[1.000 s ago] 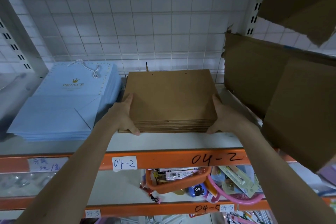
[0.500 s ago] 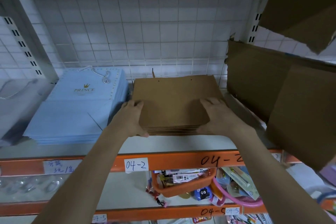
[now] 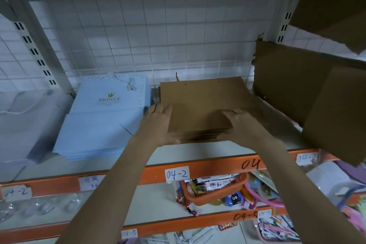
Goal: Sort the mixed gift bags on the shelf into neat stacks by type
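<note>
Both hands at work on a shelf [image 3: 198, 149] marked 04-2, where a stack of brown paper bags [image 3: 206, 105] lies flat against the wire grid at the back. Left hand [image 3: 158, 123] cupped round the stack's near left corner, thumb under the front edge; right hand [image 3: 240, 125] laid over the near right corner, fingers curled on the top bag, apparently to square the edges and keep the pile from sliding. Just beside it to the left, apart, a stack of pale blue bags [image 3: 103, 123] printed PRINCE, already gathered by type. Leaning cardboard sheets [image 3: 309, 93] to the right. Sorting seemingly near done; only tidying of the brown pile left.
</note>
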`<state>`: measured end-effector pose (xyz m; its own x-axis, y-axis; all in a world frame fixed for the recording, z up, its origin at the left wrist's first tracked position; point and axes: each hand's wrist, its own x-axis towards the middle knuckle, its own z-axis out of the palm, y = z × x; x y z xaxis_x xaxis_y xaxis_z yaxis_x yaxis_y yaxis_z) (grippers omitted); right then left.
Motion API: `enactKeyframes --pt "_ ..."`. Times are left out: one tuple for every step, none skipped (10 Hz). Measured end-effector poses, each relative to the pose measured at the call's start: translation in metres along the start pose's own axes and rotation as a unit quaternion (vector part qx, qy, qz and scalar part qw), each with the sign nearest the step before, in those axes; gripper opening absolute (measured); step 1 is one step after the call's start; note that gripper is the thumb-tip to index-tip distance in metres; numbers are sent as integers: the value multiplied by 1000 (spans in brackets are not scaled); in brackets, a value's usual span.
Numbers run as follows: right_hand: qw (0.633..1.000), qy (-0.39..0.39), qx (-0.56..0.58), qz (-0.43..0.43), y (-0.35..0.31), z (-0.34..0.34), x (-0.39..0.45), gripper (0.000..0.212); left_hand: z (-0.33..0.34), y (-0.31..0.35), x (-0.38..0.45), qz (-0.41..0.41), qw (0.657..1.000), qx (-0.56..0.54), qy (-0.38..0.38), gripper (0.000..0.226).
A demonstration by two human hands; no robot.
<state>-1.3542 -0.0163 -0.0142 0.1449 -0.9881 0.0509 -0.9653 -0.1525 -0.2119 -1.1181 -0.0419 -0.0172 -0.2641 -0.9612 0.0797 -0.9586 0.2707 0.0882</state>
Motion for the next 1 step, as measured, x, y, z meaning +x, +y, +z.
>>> enactKeyframes --pt "997 70 37 -12 -20 15 -14 72 6 -10 -27 23 992 -27 117 81"
